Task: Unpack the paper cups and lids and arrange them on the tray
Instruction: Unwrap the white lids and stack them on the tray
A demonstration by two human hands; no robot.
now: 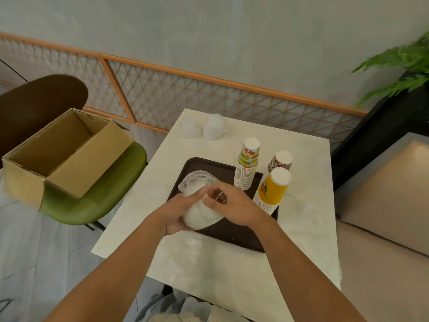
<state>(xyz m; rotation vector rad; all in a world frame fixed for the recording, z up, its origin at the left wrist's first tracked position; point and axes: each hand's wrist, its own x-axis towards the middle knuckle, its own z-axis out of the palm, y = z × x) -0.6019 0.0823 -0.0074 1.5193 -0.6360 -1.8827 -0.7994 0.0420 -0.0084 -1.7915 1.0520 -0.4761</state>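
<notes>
Over the tray's [232,235] left half, the left hand [177,213] cradles the wrapped lids [199,218] while the right hand [232,205] pinches their top. A sharp tug could scatter lids or topple the 3 cup stacks [271,191] by the tray's right edge.

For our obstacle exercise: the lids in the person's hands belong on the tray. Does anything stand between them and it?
Only the plastic wrap round the lids, held by left hand and right hand. The tray beneath looks bare; the cup stacks stand aside.
</notes>
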